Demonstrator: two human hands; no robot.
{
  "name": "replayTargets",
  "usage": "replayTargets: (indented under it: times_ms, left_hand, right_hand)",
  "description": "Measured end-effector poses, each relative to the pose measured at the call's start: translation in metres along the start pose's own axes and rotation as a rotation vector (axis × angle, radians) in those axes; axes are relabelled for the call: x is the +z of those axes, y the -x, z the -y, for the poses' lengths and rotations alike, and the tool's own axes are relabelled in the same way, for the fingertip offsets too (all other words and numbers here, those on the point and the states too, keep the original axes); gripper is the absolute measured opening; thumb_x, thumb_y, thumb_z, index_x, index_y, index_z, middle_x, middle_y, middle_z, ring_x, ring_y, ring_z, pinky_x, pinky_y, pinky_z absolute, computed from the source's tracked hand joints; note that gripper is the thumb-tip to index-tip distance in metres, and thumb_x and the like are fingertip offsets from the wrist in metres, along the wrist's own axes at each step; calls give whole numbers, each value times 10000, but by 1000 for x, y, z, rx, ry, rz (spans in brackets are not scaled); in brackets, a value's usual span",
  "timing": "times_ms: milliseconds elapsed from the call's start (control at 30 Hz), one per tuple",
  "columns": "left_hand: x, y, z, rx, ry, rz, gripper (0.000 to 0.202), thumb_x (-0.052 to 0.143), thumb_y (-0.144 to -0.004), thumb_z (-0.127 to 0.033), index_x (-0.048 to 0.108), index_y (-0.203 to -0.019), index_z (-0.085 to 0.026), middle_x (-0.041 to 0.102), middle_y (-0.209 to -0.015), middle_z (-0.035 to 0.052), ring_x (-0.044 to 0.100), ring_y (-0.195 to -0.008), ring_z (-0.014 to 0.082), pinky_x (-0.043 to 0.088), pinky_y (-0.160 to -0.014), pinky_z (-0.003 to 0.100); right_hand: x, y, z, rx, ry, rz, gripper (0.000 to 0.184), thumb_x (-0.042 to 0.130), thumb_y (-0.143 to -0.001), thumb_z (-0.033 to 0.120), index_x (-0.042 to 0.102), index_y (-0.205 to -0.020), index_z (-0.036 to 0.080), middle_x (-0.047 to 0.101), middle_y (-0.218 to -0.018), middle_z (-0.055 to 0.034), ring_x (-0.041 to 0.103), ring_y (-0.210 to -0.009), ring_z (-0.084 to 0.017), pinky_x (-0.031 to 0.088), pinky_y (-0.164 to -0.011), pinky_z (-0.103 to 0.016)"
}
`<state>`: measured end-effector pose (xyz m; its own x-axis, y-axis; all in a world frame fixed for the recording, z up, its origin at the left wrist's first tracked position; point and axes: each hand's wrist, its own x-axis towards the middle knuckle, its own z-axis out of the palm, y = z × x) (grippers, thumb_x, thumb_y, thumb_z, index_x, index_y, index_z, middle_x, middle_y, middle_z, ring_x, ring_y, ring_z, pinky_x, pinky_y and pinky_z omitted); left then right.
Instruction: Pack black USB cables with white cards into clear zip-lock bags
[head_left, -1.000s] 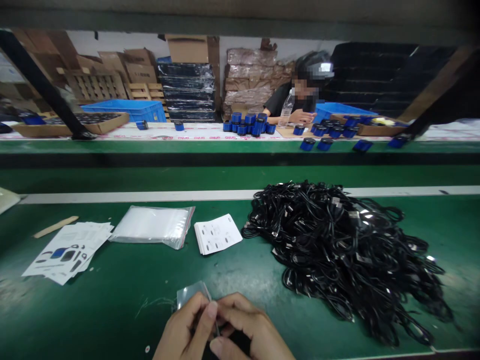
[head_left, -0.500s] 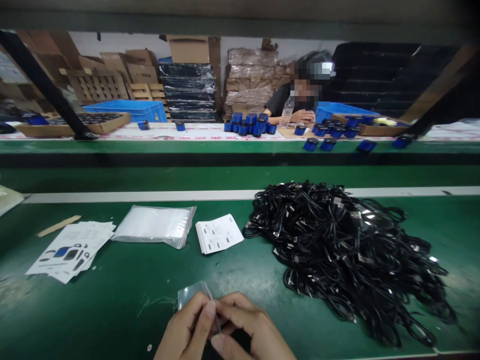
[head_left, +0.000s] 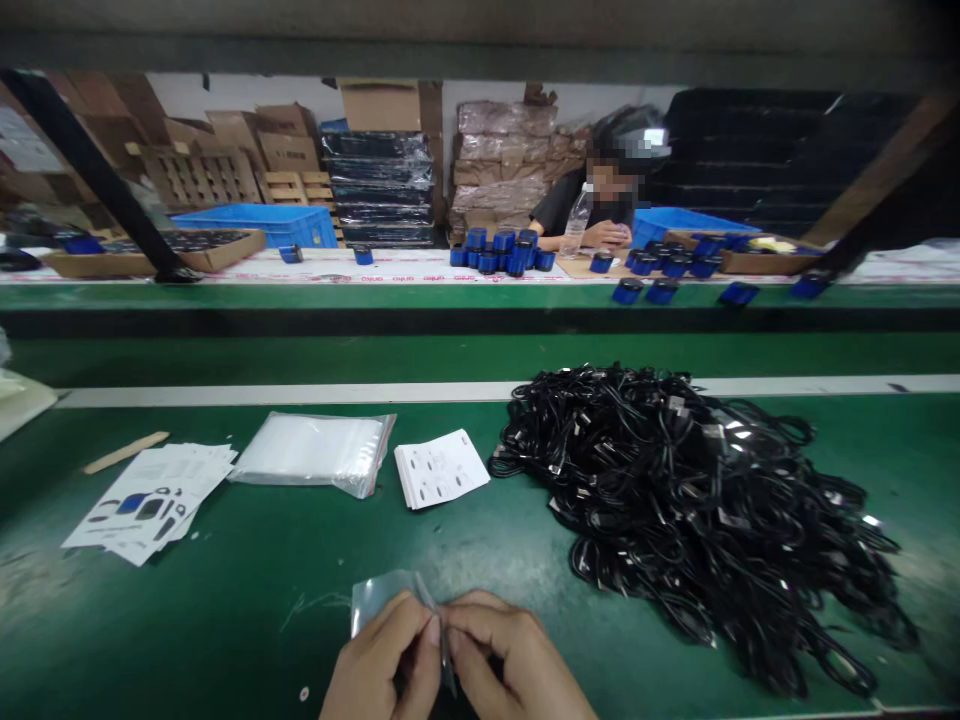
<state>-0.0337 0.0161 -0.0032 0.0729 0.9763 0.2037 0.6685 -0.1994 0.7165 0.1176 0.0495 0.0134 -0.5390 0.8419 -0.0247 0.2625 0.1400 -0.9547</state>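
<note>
Transparent plastic forms a flat bag (head_left: 371, 597), its edge pinched by the nearly closed left hand (head_left: 384, 655) and right hand (head_left: 514, 650), near the front edge of the green worktop (head_left: 247, 630).

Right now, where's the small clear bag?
In the head view, the clear bag is bottom centre, pinched by the left hand and right hand, below the paper stack.

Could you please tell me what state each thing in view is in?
Left hand: pinching the small bag
Right hand: pinching the small bag
Small bag: held between both hands; open or sealed, cannot tell
Cables: looped, in a loose heap
Plastic pack: lying flat
Paper stack: piled, printed side up
Sheets: fanned, overlapping
Stick: lying flat
Bottle: upright
</note>
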Motion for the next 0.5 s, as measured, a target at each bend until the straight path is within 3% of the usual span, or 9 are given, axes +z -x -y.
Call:
replayTargets:
  times_ms: [100, 200, 333, 500]
  left_hand:
    - [-2, -1, 5, 115, -89, 30, 251, 397, -902, -167, 383, -658, -225, 464, -600, -63, 506, -505, 84, 389, -500, 153]
    - [-4, -2, 6, 153, -144, 44, 236, 380, -890, -132, 395, -672, -221, 485, -618, -49, 527, -522, 85, 411, -509, 149]
    - [-4, -1, 6, 203, -171, 37, 269, 373, -885, -110, 367, -640, -220, 485, -600, -49, 533, -520, 77, 408, -510, 137]
    - [2, 4, 4, 109, -167, -100, 280, 337, -932, -240, 391, -658, -231, 475, -579, -56, 514, -501, 97, 394, -503, 176]
  right_hand:
    - [0, 0, 2, 33, 2, -4, 278, 458, -869, 186, 733, -910, 185, 664, -786, -60, 632, -717, -171, 484, -656, -240]
    - [-1, -1, 7, 54, -45, -1, 258, 482, -872, 223, 726, -933, 165, 674, -817, -77, 647, -755, -184, 490, -677, -241]
    - [0, -2, 8, 56, 26, -15, 293, 442, -861, 164, 732, -827, 182, 686, -755, -55, 651, -721, -179, 483, -655, -234]
    - [6, -3, -2, 15, 167, -61, 243, 496, -774, 120, 721, -850, 173, 700, -757, -51, 660, -668, -161, 474, -615, -201]
